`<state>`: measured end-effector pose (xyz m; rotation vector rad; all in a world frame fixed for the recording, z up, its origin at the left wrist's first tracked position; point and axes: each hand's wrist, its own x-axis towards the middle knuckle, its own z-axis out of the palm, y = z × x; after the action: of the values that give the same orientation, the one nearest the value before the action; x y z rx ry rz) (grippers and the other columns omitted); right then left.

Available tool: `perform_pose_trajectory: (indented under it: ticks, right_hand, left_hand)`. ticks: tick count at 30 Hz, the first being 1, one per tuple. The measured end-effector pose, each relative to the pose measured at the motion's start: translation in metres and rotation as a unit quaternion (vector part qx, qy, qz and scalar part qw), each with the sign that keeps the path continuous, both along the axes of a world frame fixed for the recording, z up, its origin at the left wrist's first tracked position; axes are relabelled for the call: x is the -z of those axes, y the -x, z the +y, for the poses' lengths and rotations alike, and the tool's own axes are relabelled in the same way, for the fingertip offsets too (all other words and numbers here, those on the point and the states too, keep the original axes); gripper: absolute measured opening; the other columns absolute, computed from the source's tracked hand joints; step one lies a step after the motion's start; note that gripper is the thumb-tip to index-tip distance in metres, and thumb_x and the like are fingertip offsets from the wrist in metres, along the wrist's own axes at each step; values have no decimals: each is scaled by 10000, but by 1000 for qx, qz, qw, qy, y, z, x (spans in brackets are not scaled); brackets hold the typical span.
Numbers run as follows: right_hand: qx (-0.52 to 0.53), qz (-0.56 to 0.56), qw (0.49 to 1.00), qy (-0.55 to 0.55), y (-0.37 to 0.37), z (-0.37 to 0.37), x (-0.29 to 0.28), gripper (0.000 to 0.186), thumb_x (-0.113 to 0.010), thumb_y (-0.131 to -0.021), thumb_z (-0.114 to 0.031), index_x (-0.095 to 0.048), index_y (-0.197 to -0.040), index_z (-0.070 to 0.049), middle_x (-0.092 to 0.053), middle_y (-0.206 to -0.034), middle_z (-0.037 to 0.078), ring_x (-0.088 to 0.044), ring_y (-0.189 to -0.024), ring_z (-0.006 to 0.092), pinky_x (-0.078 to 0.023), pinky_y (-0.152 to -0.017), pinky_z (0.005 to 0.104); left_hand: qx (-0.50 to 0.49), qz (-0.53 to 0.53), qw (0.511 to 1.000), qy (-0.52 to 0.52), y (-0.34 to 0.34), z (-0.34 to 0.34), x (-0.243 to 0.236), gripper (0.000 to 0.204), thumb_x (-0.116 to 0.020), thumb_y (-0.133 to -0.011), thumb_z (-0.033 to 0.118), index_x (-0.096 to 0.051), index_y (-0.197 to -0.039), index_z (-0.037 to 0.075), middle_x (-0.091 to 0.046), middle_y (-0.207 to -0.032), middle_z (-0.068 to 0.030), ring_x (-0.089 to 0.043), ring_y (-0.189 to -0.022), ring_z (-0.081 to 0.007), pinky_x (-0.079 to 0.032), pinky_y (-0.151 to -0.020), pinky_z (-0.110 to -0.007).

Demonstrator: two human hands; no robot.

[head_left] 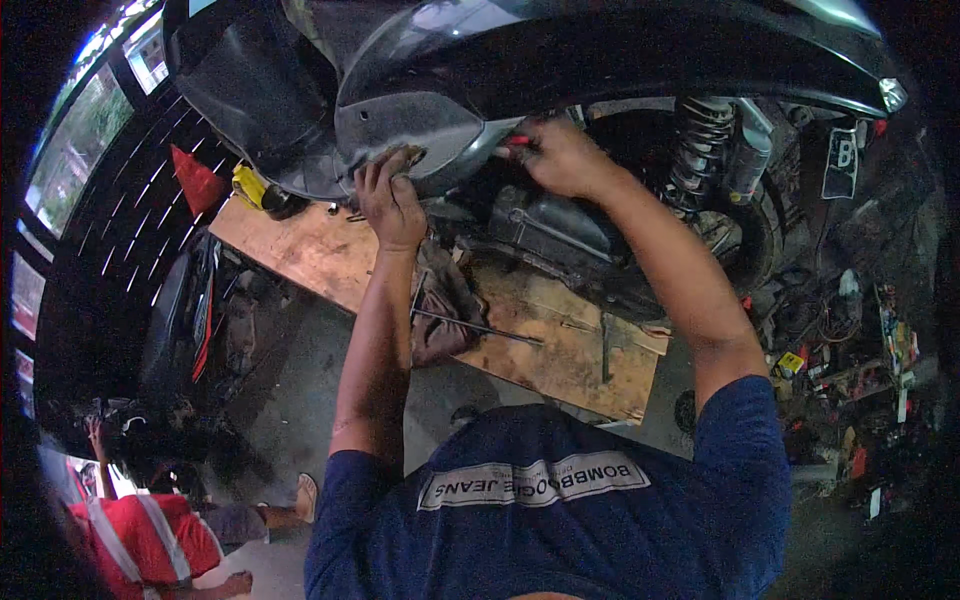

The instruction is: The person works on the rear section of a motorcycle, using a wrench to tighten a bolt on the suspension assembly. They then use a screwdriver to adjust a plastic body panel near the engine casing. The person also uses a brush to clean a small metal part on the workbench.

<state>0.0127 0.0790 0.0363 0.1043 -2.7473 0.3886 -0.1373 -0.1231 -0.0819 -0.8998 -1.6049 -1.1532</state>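
A scooter's grey side panel [400, 125] spans the top middle, below a glossy black tail cover [650, 55]. My left hand [390, 205] is at the panel's lower part, its fingers bent and pressed on it near a dark opening. To the right, my right hand [568, 160] is closed around a small red-handled tool [519, 141] at the panel's rear edge. The tool's tip is hidden, so its exact kind does not show. Beneath both hands lies the black engine-side casing [555, 225].
Under the scooter, a wooden board [540, 375] carries a crumpled brown cloth [440, 330], a long thin rod [490, 330] and a dark bar-shaped tool [605, 348]. The rear shock absorber [695, 150] stands at right. At lower left is another person in a red vest [165, 540].
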Motion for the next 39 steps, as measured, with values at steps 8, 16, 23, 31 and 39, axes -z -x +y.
perform_pose_trajectory:
  ticks: [8,16,23,31,39]
  right_hand:
    - [15,79,996,36,-17,5,0,253,-662,-896,-223,-674,-1080,-50,-687,-998,204,-648,-940,405,-510,-818,452]
    - [7,73,997,-10,-14,22,2,272,-669,-895,-265,-677,-1055,-45,-686,-1003,206,-645,-959,419,-508,-836,447]
    - [20,139,990,-25,-14,18,2,371,-687,-897,-365,-685,-1062,-33,-693,-975,215,-653,-927,428,-513,-820,431]
    - [-46,121,987,-93,-9,24,7,287,-662,-895,-237,-678,-1103,-40,-688,-1008,214,-646,-946,414,-507,-836,471]
    - [-47,-3,998,28,-2,9,-14,296,-664,-890,-252,-684,-1093,-39,-692,-1007,206,-658,-957,391,-512,-839,448]
  left_hand:
    - [8,2,1000,-29,-10,1,-4,450,-385,-984,361,-697,-1096,57,-642,-1100,-172,-552,-1048,-391,-392,-973,-468]
    - [-1,-22,1000,-16,-7,3,-3,438,-386,-989,355,-696,-1097,64,-636,-1108,-167,-544,-1056,-383,-400,-957,-464]
    - [-18,-29,999,0,-7,0,-4,382,-419,-970,298,-694,-1119,79,-635,-1123,-154,-542,-1080,-369,-396,-981,-448]
    - [-9,-47,999,-16,-9,6,-3,394,-404,-979,314,-694,-1114,83,-629,-1143,-149,-543,-1075,-368,-399,-972,-455]
    - [81,-77,991,-75,-2,3,4,442,-380,-988,370,-697,-1120,92,-631,-1143,-149,-534,-1100,-376,-392,-985,-473]
